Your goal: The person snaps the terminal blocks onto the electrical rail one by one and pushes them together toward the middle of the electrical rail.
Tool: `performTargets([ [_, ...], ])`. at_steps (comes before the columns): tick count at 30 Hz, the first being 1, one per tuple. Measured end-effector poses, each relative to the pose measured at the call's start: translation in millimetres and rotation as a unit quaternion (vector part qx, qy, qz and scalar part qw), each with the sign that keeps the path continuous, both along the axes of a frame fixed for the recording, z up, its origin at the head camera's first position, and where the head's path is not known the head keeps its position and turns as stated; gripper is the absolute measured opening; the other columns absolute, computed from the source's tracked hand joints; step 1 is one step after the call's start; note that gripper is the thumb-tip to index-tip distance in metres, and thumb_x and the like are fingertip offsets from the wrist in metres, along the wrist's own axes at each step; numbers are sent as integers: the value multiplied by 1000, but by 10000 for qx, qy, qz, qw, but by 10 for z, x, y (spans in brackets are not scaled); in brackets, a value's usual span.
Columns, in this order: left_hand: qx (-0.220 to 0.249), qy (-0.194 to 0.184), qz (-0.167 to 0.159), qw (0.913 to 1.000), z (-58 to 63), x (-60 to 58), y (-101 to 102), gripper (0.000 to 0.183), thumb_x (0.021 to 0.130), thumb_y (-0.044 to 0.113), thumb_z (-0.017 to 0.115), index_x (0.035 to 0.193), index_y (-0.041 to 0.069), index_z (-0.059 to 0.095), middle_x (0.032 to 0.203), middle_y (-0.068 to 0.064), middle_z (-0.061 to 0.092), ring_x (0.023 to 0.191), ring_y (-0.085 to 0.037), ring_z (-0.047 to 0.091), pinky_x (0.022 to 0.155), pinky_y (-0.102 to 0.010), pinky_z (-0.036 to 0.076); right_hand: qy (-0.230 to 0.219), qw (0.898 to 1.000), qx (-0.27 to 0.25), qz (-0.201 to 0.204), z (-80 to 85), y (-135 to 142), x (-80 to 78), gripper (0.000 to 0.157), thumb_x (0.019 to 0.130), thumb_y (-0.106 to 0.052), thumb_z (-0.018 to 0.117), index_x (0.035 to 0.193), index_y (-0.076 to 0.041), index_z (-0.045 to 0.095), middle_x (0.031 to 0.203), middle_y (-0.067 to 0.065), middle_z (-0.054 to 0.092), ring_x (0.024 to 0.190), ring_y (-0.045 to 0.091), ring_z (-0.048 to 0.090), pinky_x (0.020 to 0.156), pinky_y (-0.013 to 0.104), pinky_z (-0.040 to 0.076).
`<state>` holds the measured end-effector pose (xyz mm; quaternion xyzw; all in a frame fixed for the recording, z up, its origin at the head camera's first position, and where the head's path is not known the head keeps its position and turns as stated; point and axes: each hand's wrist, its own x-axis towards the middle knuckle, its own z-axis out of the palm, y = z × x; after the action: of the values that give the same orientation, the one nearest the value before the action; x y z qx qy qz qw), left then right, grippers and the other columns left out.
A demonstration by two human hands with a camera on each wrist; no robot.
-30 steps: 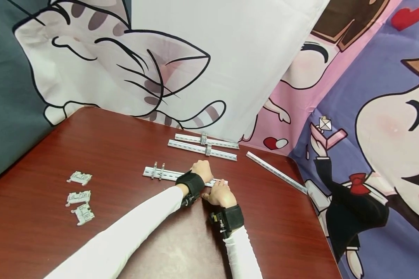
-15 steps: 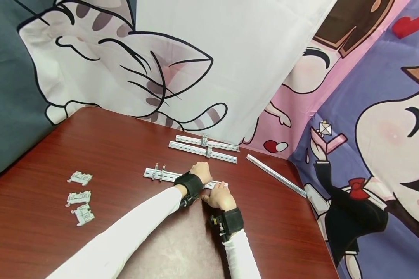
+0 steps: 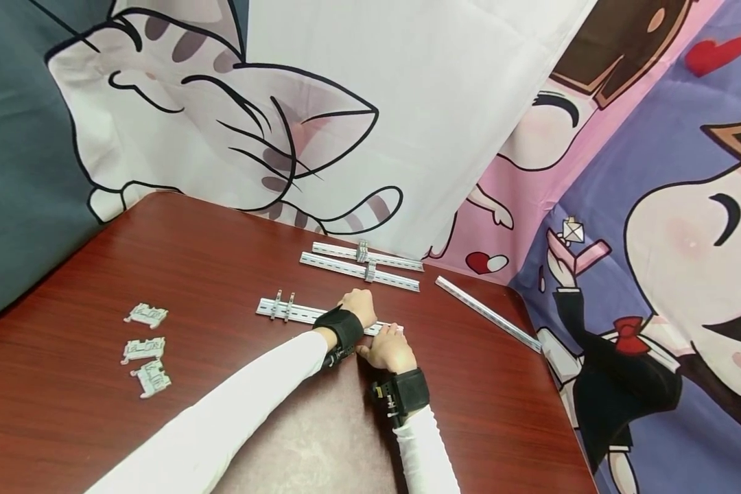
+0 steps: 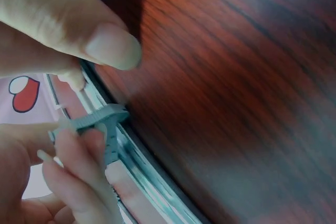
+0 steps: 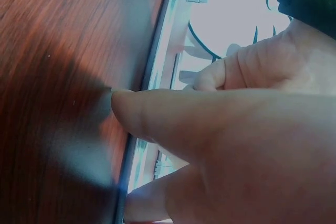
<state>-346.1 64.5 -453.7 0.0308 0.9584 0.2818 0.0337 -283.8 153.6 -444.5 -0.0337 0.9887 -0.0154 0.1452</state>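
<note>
A slotted metal DIN rail (image 3: 302,313) lies across the table in front of me. My left hand (image 3: 358,307) is over its right half. In the left wrist view, the fingers (image 4: 79,171) of that hand pinch a grey terminal block (image 4: 107,114) at the rail. My right hand (image 3: 390,348) rests at the rail's right end, thumb (image 5: 152,111) spread out toward the near side. Two narrow blocks (image 3: 282,307) stand upright on the rail's left part. From the head view, the pinched block is hidden behind my left hand.
Several loose terminal blocks (image 3: 145,350) lie flat on the left of the table. Behind the hands are two more rails (image 3: 330,262), each carrying a cluster of blocks. A bare rail (image 3: 488,313) lies slantwise at the right. Printed cloth (image 3: 444,103) hangs behind the table.
The head view has shifted slightly. Both hands keep nearly the same place on the rail.
</note>
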Motion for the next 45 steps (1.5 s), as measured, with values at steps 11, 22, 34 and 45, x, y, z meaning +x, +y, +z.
performTargets([
  [11,43,43,-316,9995,-59,117,-148,19,85,21,68,75,5,69,74,-11,70,74,-28,68,65,-41,52,-202,9996,110,-150,-54,-24,-11,82,93,-45,58,144,12,30,153,28,29,141,39,34,113,44,33],
  [22,-288,106,-78,9995,-27,166,-169,9,84,12,64,79,6,69,86,-13,72,80,-30,70,66,-43,54,199,9997,109,124,-50,-28,8,79,91,-44,61,137,16,38,142,31,41,131,43,45,106,46,41],
  [34,-176,112,-5,9998,-66,179,-311,8,79,12,67,76,4,68,92,-17,73,89,-36,69,71,-49,54,198,9996,198,82,-55,8,7,80,92,-46,59,138,16,37,143,31,40,133,42,43,107,46,40],
  [45,-889,733,375,9926,314,340,-683,29,87,33,69,90,4,73,97,-20,72,85,-37,70,66,-47,55,190,9997,149,-50,-42,-3,6,83,91,-48,59,140,15,35,145,31,38,135,42,40,109,46,38],
])
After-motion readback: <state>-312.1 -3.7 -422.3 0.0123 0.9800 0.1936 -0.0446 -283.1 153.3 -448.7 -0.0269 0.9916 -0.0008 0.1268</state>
